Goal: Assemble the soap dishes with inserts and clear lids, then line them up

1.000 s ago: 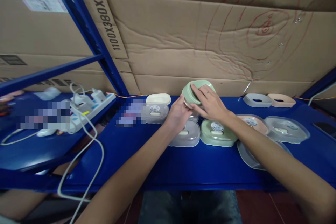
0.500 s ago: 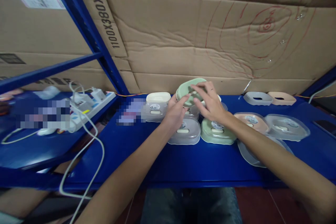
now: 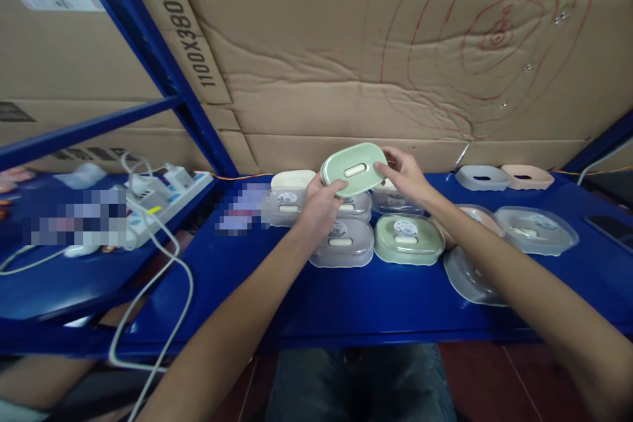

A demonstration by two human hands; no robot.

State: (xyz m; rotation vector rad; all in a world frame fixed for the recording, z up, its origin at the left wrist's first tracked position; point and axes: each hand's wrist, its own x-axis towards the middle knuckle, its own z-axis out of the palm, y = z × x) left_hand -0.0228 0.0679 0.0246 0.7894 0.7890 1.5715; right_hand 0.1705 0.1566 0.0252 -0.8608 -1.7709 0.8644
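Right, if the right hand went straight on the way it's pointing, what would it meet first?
The green case: the right hand touches its right end. Beyond that, probably the cardboard, though depth is unclear from this view.

Green rounded box (image 3: 353,159), tilted, apparently closed

Left fingers (image 3: 336,187) and right fingers (image 3: 380,169) hold a tilted green box (image 3: 354,158).

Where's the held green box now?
Head view: the held green box is slightly right of centre, between the left hand and right hand, up-left of the covered green box.
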